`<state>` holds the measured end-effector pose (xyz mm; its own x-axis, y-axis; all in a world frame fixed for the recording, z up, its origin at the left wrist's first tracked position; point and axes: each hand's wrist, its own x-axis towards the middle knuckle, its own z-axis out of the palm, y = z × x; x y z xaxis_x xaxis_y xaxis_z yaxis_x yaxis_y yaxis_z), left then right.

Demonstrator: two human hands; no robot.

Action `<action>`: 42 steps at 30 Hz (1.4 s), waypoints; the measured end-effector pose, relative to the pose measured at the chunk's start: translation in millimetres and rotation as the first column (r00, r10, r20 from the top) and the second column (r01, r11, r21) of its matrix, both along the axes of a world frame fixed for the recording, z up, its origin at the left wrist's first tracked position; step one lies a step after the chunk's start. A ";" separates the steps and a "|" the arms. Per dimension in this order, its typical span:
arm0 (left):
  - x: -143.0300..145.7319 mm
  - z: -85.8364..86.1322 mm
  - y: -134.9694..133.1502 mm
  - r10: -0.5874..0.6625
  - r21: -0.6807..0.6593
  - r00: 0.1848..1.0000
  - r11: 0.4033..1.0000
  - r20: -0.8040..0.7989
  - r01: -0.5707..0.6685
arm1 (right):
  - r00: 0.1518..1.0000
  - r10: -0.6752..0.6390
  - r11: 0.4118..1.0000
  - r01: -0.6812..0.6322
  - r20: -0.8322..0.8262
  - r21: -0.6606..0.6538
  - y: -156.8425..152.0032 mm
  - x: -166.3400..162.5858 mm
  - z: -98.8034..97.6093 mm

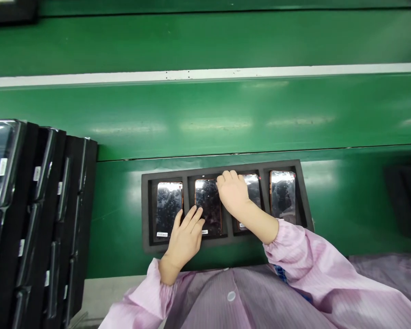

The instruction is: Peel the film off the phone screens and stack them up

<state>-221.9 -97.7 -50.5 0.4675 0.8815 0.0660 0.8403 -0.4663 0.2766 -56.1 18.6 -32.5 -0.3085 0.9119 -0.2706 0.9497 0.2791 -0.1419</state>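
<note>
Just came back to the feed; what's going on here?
Four dark-screened rectangular phones lie in separate compartments of a black foam tray on a green table. The person's bare left hand is spread at the second phone's near left side. The bare right hand curls at its far right corner, grip unclear. Stacked black trays stand left.

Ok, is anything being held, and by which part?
Cannot tell for the right hand, curled over a top corner of the second phone from the left; the left hand grips nothing visible.
</note>
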 end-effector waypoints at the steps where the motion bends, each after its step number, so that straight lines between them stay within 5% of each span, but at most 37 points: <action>1: -0.3 -1.0 -0.9 0.005 -0.002 1.000 1.000 0.002 -0.005 | 1.000 0.008 1.000 -0.008 0.015 0.005 -0.5 -0.8 0.9; 4: -0.4 -3.6 -1.6 0.028 -0.031 1.000 0.999 0.005 -0.028 | 0.979 0.200 0.979 -0.201 -0.034 -0.020 -12.9 -1.0 7.5; 7: -4.4 -5.2 -1.0 0.006 -0.065 0.999 0.998 0.032 -0.004 | 0.797 0.524 0.818 -0.569 -0.301 -0.082 -41.9 -0.8 18.1; 9: -8.7 -5.9 0.3 -0.020 -0.074 0.998 0.997 0.059 0.025 | 0.700 0.543 0.747 -0.655 -0.464 -0.114 -60.2 -1.2 23.1; 12: -14.1 -5.7 5.7 -0.062 -0.067 0.994 0.995 0.092 0.068 | 0.749 0.272 0.821 -0.508 -0.605 -0.259 -66.8 -4.8 23.1; 14: -16.3 -5.0 12.2 -0.088 -0.051 0.990 0.994 0.110 0.094 | 0.717 -0.088 0.852 -0.306 -0.691 -0.426 -55.1 -10.7 19.4; 15: -17.4 -4.6 16.1 -0.100 -0.047 0.988 0.993 0.119 0.106 | 0.636 -0.321 0.821 -0.183 -0.702 -0.541 -46.0 -14.6 17.3; 17: -20.4 -4.2 24.1 -0.122 -0.045 0.982 0.991 0.141 0.130 | 0.333 -0.748 0.612 0.012 -0.574 -0.791 -26.2 -23.3 13.8; 19: -24.7 -4.4 31.3 -0.150 -0.062 0.974 0.985 0.171 0.163 | 0.015 -0.940 0.341 0.067 -0.341 -0.938 -10.4 -30.8 12.0; 20: -27.1 -4.7 34.2 -0.164 -0.075 0.968 0.981 0.189 0.180 | -0.091 -0.961 0.254 0.067 -0.260 -0.965 -5.3 -33.3 11.6; 23: -33.0 -5.4 40.0 -0.194 -0.106 0.951 0.969 0.240 0.224 | -0.195 -0.957 0.206 0.072 -0.216 -0.976 -1.4 -33.6 11.3; 26: -33.2 -4.8 41.0 -0.207 -0.122 0.946 0.963 0.249 0.242 | -0.006 -0.935 0.347 0.208 -0.355 -0.915 -4.0 -23.4 9.2; 29: -28.3 -3.0 35.9 -0.207 -0.111 0.951 0.965 0.229 0.237 | 0.305 -0.731 0.677 0.437 -0.610 -0.592 -3.1 -12.7 5.7; 31: -26.1 -1.5 28.9 -0.199 -0.074 0.957 0.973 0.212 0.218 | 0.506 -0.508 0.852 0.415 -0.697 -0.319 -1.5 -13.6 4.3; 33: -28.3 0.2 20.0 -0.147 -0.024 0.971 0.988 0.189 0.155 | 0.688 -0.268 0.961 0.238 -0.675 -0.139 -1.3 -24.1 4.2; 37: -50.3 3.7 3.4 0.120 0.058 0.985 0.990 0.120 -0.128 | 0.928 0.076 0.997 -0.082 -0.365 -0.003 -5.5 -62.8 6.3; 42: -81.8 3.2 -7.7 0.163 0.042 0.985 0.985 0.063 -0.166 | 0.994 0.110 0.994 -0.110 -0.029 -0.020 -5.6 -97.5 5.2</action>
<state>-303.8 -105.4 -47.3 0.3107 0.9413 0.1322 0.8892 -0.3369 0.3095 -153.6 13.0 -27.3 -0.4143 0.8661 -0.2798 0.9090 0.3781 -0.1755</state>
